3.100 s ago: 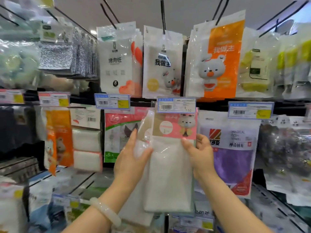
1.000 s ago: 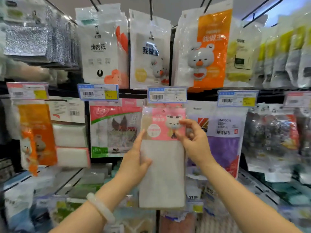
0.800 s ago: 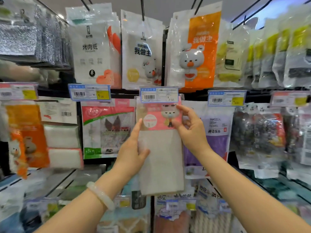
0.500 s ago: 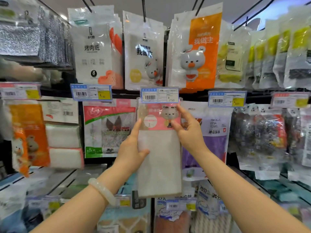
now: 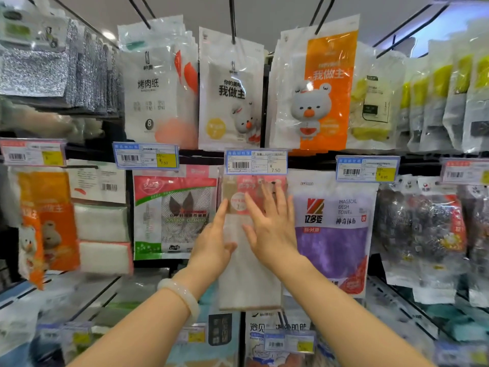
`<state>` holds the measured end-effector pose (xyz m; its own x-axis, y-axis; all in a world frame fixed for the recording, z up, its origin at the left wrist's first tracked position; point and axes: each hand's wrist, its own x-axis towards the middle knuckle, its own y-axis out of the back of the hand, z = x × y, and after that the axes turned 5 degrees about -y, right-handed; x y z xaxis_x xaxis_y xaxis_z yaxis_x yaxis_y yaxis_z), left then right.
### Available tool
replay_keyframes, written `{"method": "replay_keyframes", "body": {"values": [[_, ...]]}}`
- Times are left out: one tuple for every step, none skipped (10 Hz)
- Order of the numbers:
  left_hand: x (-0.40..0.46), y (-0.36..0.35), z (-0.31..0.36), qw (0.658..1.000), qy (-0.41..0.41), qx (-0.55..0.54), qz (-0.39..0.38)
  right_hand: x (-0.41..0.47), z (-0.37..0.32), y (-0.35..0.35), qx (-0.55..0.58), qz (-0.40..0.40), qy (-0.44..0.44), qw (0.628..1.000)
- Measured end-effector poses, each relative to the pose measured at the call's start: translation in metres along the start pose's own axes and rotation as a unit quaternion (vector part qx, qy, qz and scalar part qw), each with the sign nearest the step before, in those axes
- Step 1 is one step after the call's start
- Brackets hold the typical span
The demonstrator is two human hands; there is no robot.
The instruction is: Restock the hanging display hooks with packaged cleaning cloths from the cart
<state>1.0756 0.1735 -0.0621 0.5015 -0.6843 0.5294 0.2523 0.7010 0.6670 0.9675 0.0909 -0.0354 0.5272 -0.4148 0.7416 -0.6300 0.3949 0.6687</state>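
Observation:
A packaged white cleaning cloth (image 5: 248, 282) with a pink bear label hangs in the middle row, its top tucked behind a blue price tag (image 5: 255, 162). My left hand (image 5: 214, 239) lies against the pack's left edge with straight fingers and the thumb across its front. My right hand (image 5: 270, 221) lies flat over the upper front of the pack, fingers spread and straight, covering part of the pink label. The hook itself is hidden behind the price tag. No cart is in view.
A red-and-green mesh cloth pack (image 5: 174, 215) hangs just left, a purple dish towel pack (image 5: 333, 234) just right. Above hang white bear pouches (image 5: 230, 91) and orange ones (image 5: 322, 86) on black hooks. More packs and price tags fill the row below.
My right hand has let go of the pack's top corner and now lies flat on its front. My left hand has slipped a little lower on the left edge. The pack stays hanging.

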Motion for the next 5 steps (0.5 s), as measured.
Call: {"method": "replay_keyframes", "body": {"values": [[0.008,-0.003,-0.003,1.000,0.009,-0.003,-0.010,0.005,0.000,-0.007,-0.016,-0.040,-0.016,0.999],[0.012,-0.003,-0.007,1.000,-0.011,-0.006,-0.003,0.006,0.002,-0.008,-0.010,-0.095,-0.020,0.995],[0.010,-0.007,-0.008,1.000,-0.017,0.006,0.000,-0.002,0.009,-0.007,0.032,-0.128,-0.032,0.991],[0.000,-0.011,-0.002,0.998,0.033,0.056,0.018,-0.025,0.020,-0.005,0.068,-0.092,-0.067,0.991],[-0.015,-0.025,0.001,0.989,0.005,0.143,0.043,-0.046,0.042,-0.003,0.040,-0.069,-0.119,0.990]]}}
